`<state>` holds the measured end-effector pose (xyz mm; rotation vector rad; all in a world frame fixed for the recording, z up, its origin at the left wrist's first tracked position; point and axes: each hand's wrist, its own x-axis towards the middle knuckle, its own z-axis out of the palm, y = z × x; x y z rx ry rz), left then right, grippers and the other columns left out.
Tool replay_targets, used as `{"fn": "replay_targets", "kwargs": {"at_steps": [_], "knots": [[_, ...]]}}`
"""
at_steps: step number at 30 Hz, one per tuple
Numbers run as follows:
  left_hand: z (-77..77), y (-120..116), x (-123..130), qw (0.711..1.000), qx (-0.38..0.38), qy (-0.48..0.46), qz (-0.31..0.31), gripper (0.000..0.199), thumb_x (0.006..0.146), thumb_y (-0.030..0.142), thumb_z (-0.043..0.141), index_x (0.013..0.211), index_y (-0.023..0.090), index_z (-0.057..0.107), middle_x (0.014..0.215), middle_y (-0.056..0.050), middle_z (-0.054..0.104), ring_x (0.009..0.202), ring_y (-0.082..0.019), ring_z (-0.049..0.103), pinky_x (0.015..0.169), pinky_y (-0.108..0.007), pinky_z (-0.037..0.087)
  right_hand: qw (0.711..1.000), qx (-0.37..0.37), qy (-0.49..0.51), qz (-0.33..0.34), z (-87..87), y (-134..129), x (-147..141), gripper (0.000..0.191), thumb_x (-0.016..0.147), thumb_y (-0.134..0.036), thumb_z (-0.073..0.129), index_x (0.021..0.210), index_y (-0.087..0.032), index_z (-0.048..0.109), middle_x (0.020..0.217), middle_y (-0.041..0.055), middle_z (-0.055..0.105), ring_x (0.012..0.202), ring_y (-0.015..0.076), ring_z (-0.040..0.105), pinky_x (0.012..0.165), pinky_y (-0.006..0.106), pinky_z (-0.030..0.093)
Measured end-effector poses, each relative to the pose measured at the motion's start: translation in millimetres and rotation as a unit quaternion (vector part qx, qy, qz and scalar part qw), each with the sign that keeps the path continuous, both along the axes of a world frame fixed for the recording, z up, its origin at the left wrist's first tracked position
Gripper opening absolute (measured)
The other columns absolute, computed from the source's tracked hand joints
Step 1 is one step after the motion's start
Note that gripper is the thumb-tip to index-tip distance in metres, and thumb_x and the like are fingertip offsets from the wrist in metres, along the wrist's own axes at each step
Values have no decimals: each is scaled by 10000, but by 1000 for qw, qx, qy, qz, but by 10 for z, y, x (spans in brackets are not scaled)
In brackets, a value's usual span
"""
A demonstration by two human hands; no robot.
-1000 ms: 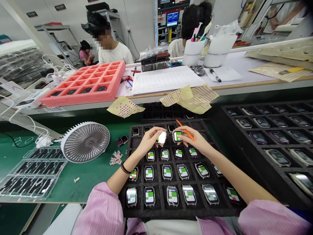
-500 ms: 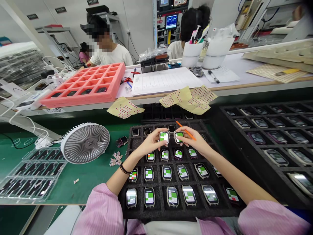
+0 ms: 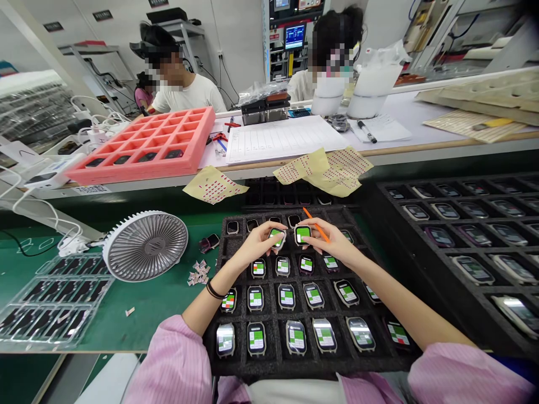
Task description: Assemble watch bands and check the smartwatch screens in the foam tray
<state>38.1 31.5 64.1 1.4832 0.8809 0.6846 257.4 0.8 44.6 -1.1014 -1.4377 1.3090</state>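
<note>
Above the black foam tray, my left hand grips a smartwatch body with a lit green and white screen, tilted a little. Beside it, my right hand pinches a second smartwatch body, its screen lit too. An orange stick, perhaps a pen, is also held in the right hand, slanting up to the left. Strapless smartwatches fill many of the tray's compartments below, several with lit screens, such as one watch in the middle. Parts of the tray's upper rows are hidden by my hands.
Left of the tray are a grey fan, a dark watch, small stickers and a clear plastic tray. A second black tray stands right. A shelf behind carries a pink foam tray and paper. Two co-workers sit beyond.
The left hand's watch has tilted and shifted slightly left. The right hand's watch has moved a little left and up, its screen turned more toward me. Both are still held.
</note>
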Motion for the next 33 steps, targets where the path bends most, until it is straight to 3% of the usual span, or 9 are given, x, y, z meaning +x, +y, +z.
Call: {"fn": "replay_targets", "kwargs": {"at_steps": [5, 9, 13, 17, 22, 28, 33], "knots": [[-28, -4, -1, 999, -3, -27, -43, 533, 755, 335, 708, 1226, 175, 518, 914, -39, 607, 762, -128, 601, 521, -176, 449, 999, -10, 1, -48, -19, -1, 2, 341, 750, -430, 716, 1004, -233, 602, 749, -7, 607, 495, 102, 540, 439, 252, 457], [-39, 9, -8, 997, -9, -50, -53, 453, 846, 364, 601, 1257, 188, 528, 928, -39, 600, 780, -132, 615, 626, -229, 516, 996, -11, 1, -89, -36, 2, 1, 309, 728, -442, 737, 915, -233, 607, 664, -34, 553, 440, 80, 441, 450, 263, 462], [-43, 27, -16, 997, -17, -57, -45, 408, 877, 364, 558, 1246, 190, 552, 944, -48, 614, 772, -136, 624, 660, -250, 528, 998, -6, -8, -68, -24, 1, 6, 351, 706, -432, 755, 938, -228, 589, 630, -44, 529, 446, 91, 454, 441, 261, 436], [-53, 34, -5, 999, 1, -37, -12, 388, 849, 355, 596, 1197, 185, 576, 961, -50, 626, 721, -123, 618, 548, -194, 475, 999, 13, -15, -36, -18, 8, 5, 407, 669, -381, 784, 975, -219, 570, 741, -10, 584, 606, 138, 574, 526, 274, 485], [-60, 29, 16, 999, 5, -3, 41, 316, 852, 409, 586, 1033, 153, 626, 820, -23, 628, 528, -62, 552, 426, -152, 345, 998, 56, -33, -26, -47, 15, 1, 409, 660, -360, 788, 977, -213, 576, 978, 58, 634, 831, 184, 618, 670, 310, 533], [-42, 23, 31, 999, -7, -6, 53, 333, 830, 443, 612, 981, 146, 631, 779, -8, 621, 482, -51, 530, 412, -151, 332, 1000, 13, -12, 12, -65, 0, 13, 390, 777, -399, 692, 1104, -227, 567, 940, 46, 627, 619, 127, 614, 458, 229, 444], [-9, 10, 28, 999, -5, -10, 49, 349, 880, 454, 530, 1031, 161, 643, 747, -10, 604, 539, -88, 562, 425, -170, 363, 1000, 5, 1, 13, -79, 13, 14, 418, 762, -403, 705, 1112, -226, 558, 993, 66, 626, 683, 156, 648, 389, 196, 389]]}}
